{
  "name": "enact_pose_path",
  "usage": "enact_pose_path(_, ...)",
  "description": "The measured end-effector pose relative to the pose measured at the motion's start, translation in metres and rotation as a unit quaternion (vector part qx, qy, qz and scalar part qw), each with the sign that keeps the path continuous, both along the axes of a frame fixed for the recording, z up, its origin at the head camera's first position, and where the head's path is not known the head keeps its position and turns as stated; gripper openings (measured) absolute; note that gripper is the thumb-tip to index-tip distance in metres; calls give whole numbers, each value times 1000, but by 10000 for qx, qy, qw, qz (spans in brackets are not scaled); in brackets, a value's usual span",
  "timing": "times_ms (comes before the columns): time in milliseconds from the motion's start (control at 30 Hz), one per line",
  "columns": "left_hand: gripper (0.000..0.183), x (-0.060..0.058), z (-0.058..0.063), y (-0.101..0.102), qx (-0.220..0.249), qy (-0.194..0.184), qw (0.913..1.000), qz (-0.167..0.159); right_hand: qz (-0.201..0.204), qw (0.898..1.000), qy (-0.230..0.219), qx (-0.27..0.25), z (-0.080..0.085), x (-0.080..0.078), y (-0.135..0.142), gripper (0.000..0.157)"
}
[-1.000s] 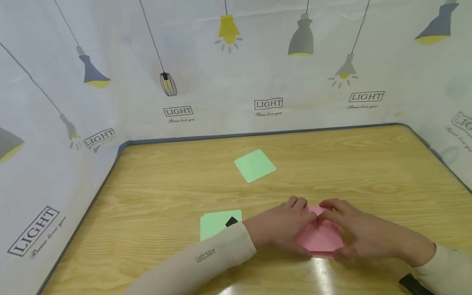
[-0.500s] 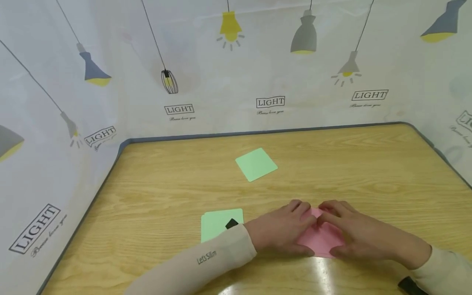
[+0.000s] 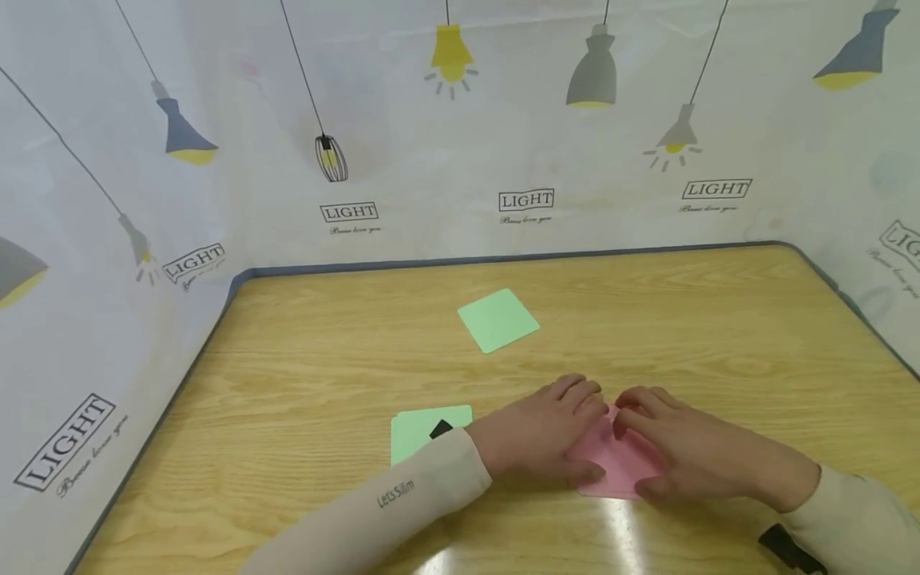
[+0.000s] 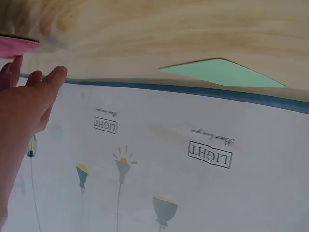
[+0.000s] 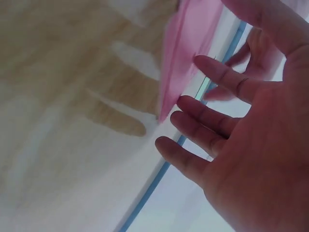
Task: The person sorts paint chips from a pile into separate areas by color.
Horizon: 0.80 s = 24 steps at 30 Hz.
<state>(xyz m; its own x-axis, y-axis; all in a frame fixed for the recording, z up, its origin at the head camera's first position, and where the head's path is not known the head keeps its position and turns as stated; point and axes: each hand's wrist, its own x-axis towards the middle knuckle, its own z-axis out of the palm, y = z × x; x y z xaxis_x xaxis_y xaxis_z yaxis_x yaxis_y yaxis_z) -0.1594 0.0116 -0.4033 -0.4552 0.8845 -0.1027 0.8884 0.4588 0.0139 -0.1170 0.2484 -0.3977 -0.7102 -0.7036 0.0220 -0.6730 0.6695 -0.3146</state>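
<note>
Pink square cards (image 3: 624, 459), seemingly stacked, lie flat on the wooden table between my two hands. My left hand (image 3: 542, 431) is at their left side, its thumb over the near left part and its fingers along the far left edge. In the left wrist view the left fingers (image 4: 48, 87) look extended. My right hand (image 3: 700, 451) is on the right, thumb by the near edge and fingertips at the far right side. The right wrist view shows its fingers (image 5: 212, 121) spread and nearly straight, the index fingertip against the pink surface.
A green square card (image 3: 498, 320) lies farther back on the table (image 3: 323, 343). More green cards (image 3: 420, 431), slightly offset, sit left of my left wrist, partly covered by the sleeve (image 3: 388, 495). A lamp-printed white curtain (image 3: 402, 160) borders the table's back and sides.
My left hand has moved slightly left and its fingers have eased away from the right fingers, uncovering more pink. The pink cards have shifted a little left. The green cards stay put.
</note>
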Motion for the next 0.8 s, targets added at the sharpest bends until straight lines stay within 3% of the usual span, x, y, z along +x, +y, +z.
enact_pose_path(200,65,-32,9,-16,202,-68,9983,543,131,9998,132,117,10,-21,-13,41)
enact_pose_path(333,64,-62,8,-33,319,-240,9920,1197,117,9998,157,11,21,-48,-30,38)
enact_pose_path(467,68,-87,5,-52,303,-467,9770,2059,-74,10000,-5,-45,26,-82,-50,37)
enact_pose_path(600,78,-102,2,-68,346,-870,9535,2864,-295,9991,-266,116,25,-116,-70,40)
enact_pose_path(700,86,-108,2,-74,458,-1009,9395,3240,-415,9971,-562,305,23,-140,-87,41)
enact_pose_path(800,89,-114,2,-76,477,-994,9360,3342,-419,9942,-872,459,21,-160,-104,42)
